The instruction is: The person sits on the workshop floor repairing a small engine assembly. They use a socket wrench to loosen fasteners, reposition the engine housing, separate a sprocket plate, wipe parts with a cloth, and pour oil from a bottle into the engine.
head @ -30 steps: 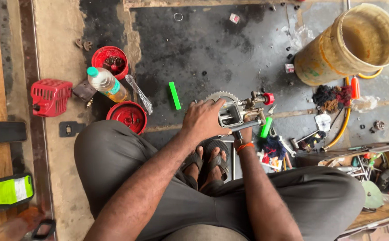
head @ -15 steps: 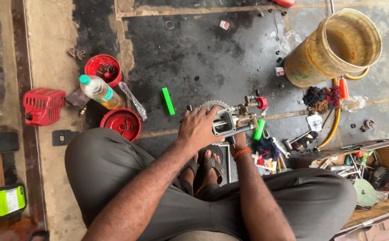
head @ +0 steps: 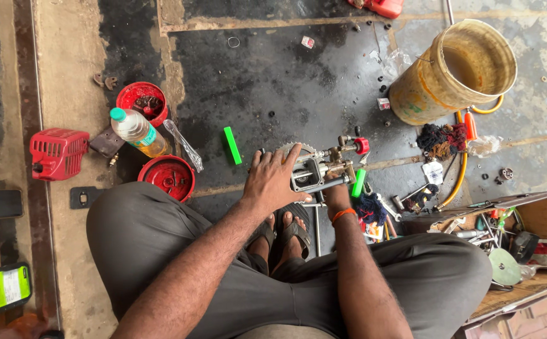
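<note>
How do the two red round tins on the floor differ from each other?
The upper red tin lies farther from the person, above the plastic bottle; the lower red tin lies right beside the person's knee. The upper red tin holds a dark clump of parts; the lower red tin shows only a few small pieces on its red bottom. Both are round, shallow, red and open on top.

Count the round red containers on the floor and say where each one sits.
2. One red round container lies beyond the plastic bottle, with dark parts inside. The other sits against the person's left knee. More may be hidden under the legs.
</note>
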{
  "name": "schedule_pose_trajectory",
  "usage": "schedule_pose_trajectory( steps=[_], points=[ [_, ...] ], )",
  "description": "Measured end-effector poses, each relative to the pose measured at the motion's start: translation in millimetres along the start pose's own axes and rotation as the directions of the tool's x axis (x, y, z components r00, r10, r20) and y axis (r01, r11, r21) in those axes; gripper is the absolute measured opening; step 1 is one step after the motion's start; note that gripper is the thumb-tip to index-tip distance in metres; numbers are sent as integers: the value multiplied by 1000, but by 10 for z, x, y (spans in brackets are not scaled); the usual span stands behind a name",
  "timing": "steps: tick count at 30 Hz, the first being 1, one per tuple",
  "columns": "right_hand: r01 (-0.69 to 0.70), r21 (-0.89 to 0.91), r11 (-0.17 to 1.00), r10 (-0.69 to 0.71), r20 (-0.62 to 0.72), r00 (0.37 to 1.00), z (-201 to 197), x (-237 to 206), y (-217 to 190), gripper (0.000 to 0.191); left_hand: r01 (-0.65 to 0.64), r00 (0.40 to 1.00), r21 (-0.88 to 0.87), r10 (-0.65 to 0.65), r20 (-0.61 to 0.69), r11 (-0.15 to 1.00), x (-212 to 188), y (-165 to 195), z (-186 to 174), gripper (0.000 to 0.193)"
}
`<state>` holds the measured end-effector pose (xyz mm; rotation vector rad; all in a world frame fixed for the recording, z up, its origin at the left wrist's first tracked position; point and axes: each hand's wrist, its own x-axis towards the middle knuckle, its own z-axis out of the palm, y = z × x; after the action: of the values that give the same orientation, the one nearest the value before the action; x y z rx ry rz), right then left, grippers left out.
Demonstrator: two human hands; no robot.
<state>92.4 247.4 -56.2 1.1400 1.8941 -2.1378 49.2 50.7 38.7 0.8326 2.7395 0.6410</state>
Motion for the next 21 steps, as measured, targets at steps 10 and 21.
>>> schedule_pose_trajectory(
  steps=[10, 21],
  points=[
    [-156, 220, 963, 172, -58, 983, -154, -62, -158, 45, 23, 994, -79, -15, 104, 997, 25, -46, 158, 98],
    [-146, 382, 913, 201, -110, 973, -190, -151, -290, 46, -10, 998, -94, 16, 58, 995, -16, 11, 63, 87]
  ],
)
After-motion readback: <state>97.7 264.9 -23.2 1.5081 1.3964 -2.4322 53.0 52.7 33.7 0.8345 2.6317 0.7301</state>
